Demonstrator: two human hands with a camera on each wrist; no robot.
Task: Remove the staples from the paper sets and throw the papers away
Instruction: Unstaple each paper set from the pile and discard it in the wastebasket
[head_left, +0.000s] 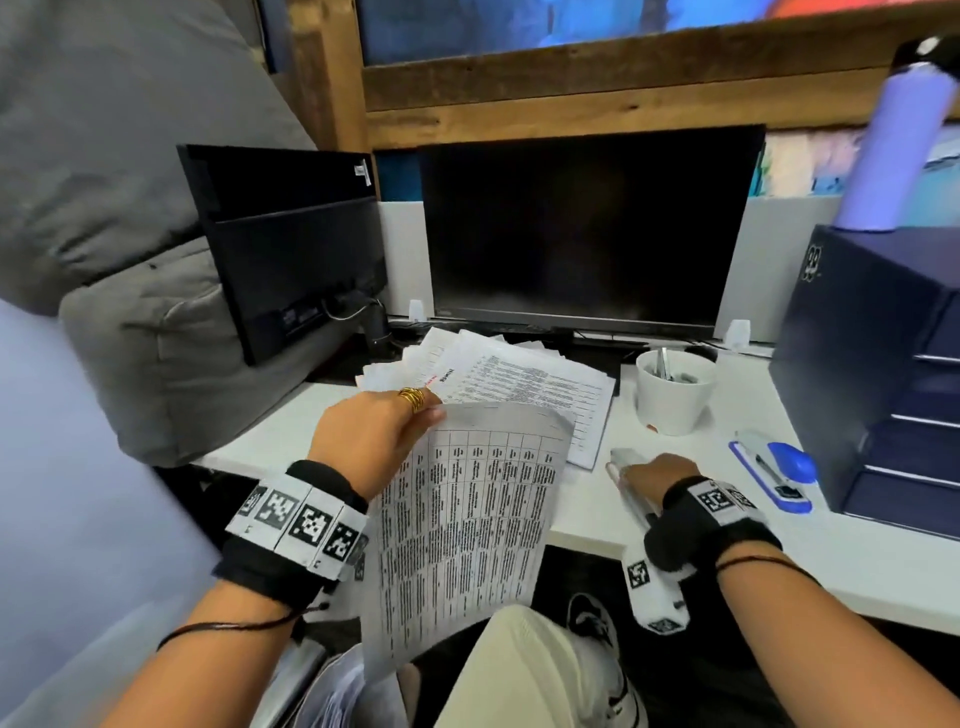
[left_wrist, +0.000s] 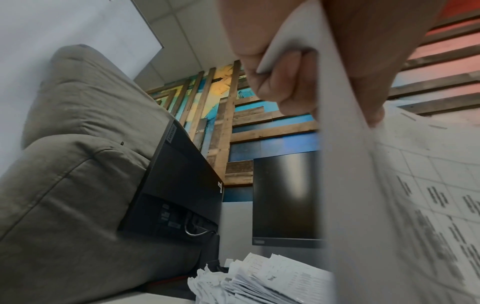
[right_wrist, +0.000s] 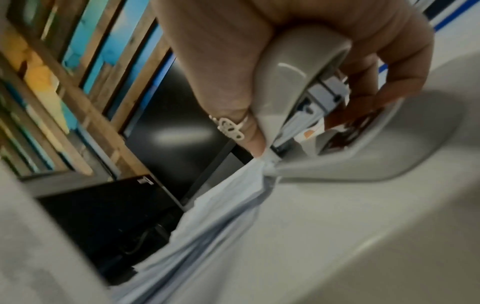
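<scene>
i'm holding a printed white paper set with a table grid (head_left: 462, 525) up off the desk edge, my left hand (head_left: 374, 441) pinching its top corner, fingers curled round the sheet edge as the left wrist view shows. the sheets are hanging down toward my lap, clear of the white desk (head_left: 753, 545). my right hand (head_left: 654, 475) is resting on the desk just right of the sheets, fingers wrapped around a pale grey plastic stapler-like tool (right_wrist: 293, 86); whether it is the remover or an ordinary stapler i cannot tell, and the right wrist view is blurred. behind the held set, a messy stack of printed white papers (head_left: 519, 379) is lying near the dark black monitor (head_left: 587, 228). a white cup (head_left: 675, 389) and a blue-and-white stapler (head_left: 774, 473) are sitting to the right.

i'm judging that this set is at the discard stage, since i'm seeing no staple at the pinched corner, though the fingers are hiding it. no bin is showing in any view. next, i'm needing to carry the sheets off the desk side to wherever the bin is, then reach for the stack.
</scene>
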